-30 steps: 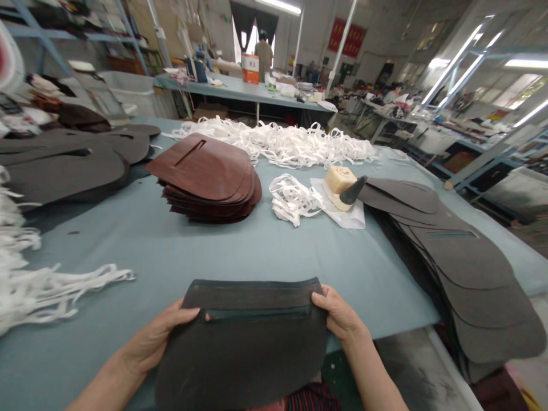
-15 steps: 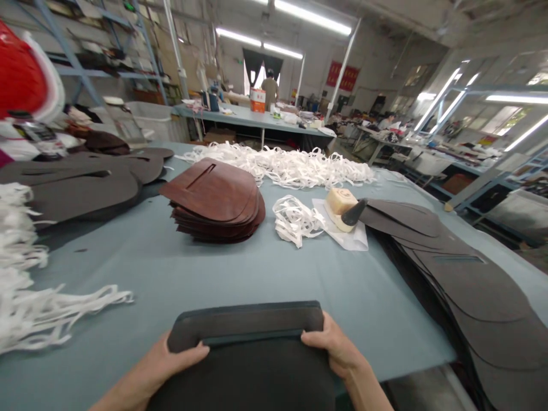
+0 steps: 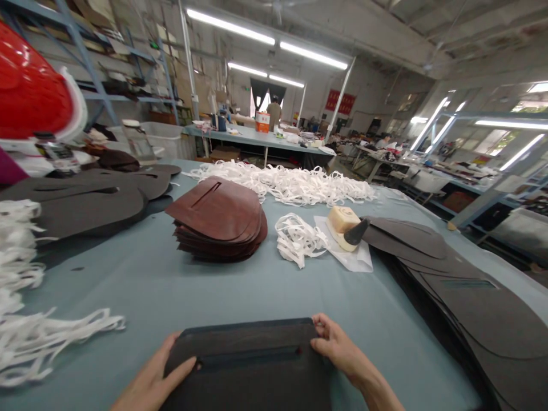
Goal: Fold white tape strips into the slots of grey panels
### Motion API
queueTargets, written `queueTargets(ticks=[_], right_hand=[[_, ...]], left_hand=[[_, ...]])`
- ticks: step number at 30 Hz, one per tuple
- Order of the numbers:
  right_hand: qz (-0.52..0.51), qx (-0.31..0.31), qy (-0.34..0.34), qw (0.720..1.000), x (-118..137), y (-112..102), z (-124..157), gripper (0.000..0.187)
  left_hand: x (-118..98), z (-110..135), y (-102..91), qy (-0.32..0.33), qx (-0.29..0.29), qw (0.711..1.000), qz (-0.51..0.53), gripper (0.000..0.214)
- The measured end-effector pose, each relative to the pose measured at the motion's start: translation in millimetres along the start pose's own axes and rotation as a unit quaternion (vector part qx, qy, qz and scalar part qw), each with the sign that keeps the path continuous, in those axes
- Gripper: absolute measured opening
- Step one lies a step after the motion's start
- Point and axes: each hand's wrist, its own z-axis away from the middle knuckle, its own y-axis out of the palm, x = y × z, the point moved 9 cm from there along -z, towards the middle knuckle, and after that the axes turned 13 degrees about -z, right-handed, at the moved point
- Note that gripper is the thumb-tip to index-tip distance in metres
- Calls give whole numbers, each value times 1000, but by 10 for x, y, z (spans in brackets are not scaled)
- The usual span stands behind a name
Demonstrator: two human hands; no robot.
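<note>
At the near edge of the table I hold a dark panel (image 3: pixel 252 377) with a long slot across its upper part. My left hand (image 3: pixel 160 374) grips its left side, the thumb lying on top by the slot's left end. At the upper right corner my right hand (image 3: pixel 331 342) pinches the edge between thumb and fingers. Beyond the panel stands a stack of brown leather-like pieces (image 3: pixel 222 214), rounded at one end and slotted. Beside that stack lies a small tangle of white strips (image 3: pixel 297 237).
Overlapping dark slotted pieces (image 3: pixel 462 291) run along the right side. A cream block with a dark-tipped bottle (image 3: pixel 349 228) sits on a white sheet. White strips (image 3: pixel 282 180) heap at the back and more (image 3: pixel 51 337) at left. A person (image 3: pixel 274 111) stands far off.
My right hand has shifted from the slot's right end to the panel's upper right corner. My left thumb has moved slightly left and down. The view has tilted up a little.
</note>
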Motion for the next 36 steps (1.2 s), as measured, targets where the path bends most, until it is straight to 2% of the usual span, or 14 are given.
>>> queueTargets(ticks=[2,3,5,8,10,12,14,17,19,21,26,31,34,36], right_hand=[[160,-71,-87,981,241,-305,-240,19],[241,-114,-137,954,401,-441,-368,17],[318,-166,-201,912,666,-623,-663,19],[367,-180,-253,877,957,-676,-1119,31],[403,-175,-271,857,1069,-593,-1341,38],[436,-168,-274,841,1089,-469,-1455,38],[465,-165,-270,827,1030,-341,-1438,33],[494,-157,-261,814,853,-227,-1197,26],[501,-152,-247,815,738,-251,-944,23],[496,-158,-228,823,679,-349,-666,28],[412,-219,-203,861,786,-629,-10,36],[253,-283,-140,914,813,-976,553,41],[212,-299,-111,924,754,-1082,714,40],[201,-278,-108,933,716,-975,666,39]], left_hand=[[-117,-124,-186,69,-106,982,-141,65],[-270,-159,-225,116,-156,960,-201,65],[-701,-188,-107,224,-211,912,-270,56],[-1422,-252,511,351,-168,867,-312,33],[-1873,-306,1067,430,-111,835,-326,33],[-2230,-386,1577,505,-80,785,-349,44],[-2435,-556,1958,545,-68,740,-390,59],[-2494,-910,2264,545,-54,693,-469,58],[-2453,-1102,2311,529,-49,684,-500,49],[-2414,-1214,2298,515,-50,692,-503,46],[-2373,-1303,2277,502,-45,712,-489,38],[-2406,-1530,2021,472,-46,753,-457,38],[-2514,-1534,1906,479,-4,769,-424,57],[-2615,-1377,1859,486,16,778,-399,61]])
